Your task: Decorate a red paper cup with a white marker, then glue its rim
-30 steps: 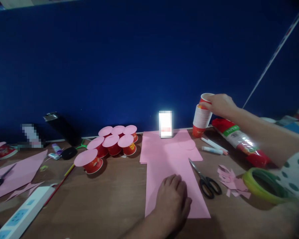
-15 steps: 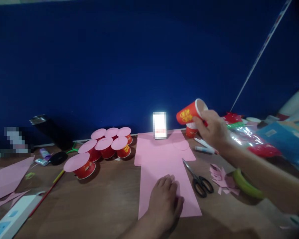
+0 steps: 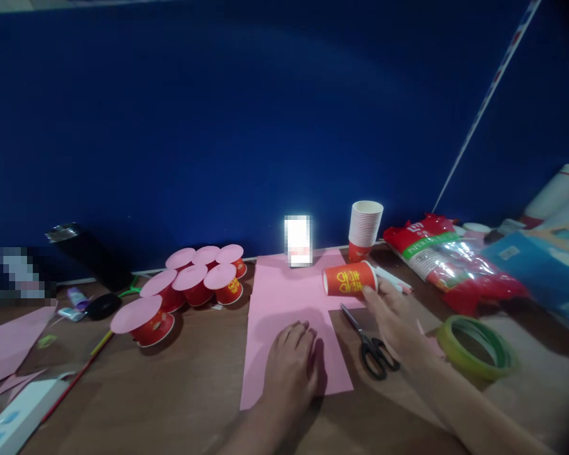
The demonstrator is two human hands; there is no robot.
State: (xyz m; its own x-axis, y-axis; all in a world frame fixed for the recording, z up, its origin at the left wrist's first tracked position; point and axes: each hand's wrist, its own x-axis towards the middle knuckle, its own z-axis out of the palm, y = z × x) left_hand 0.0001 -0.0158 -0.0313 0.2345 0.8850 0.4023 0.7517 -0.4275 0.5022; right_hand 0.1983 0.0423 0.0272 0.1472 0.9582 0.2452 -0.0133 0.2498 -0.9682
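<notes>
My right hand point(image 3: 391, 313) grips a red paper cup point(image 3: 344, 280) by its rim end, tipped on its side above the pink paper. The cup has yellow characters on it. My left hand point(image 3: 294, 363) lies palm down on the pink paper sheet point(image 3: 260, 373), its fingers stretched out and holding nothing. Black-handled scissors point(image 3: 372, 347) rest between my hands, points over the sheet's edge. Behind the held cup stands a tall stack of paper cups point(image 3: 365, 227), white rims upward.
Several upside-down red cups topped with pink paper discs point(image 3: 189, 277) stand at left. A tape roll point(image 3: 478, 351), a red plastic pack point(image 3: 455, 259) and white pens point(image 3: 393, 278) lie at right. A power strip point(image 3: 21, 414), black bottle point(image 3: 90, 256) and lit phone point(image 3: 298, 240) are also there.
My right hand has come down and toward me with the cup, from above the stack to over the paper. The cup stack and red pack now show more fully. My left hand stays on the sheet.
</notes>
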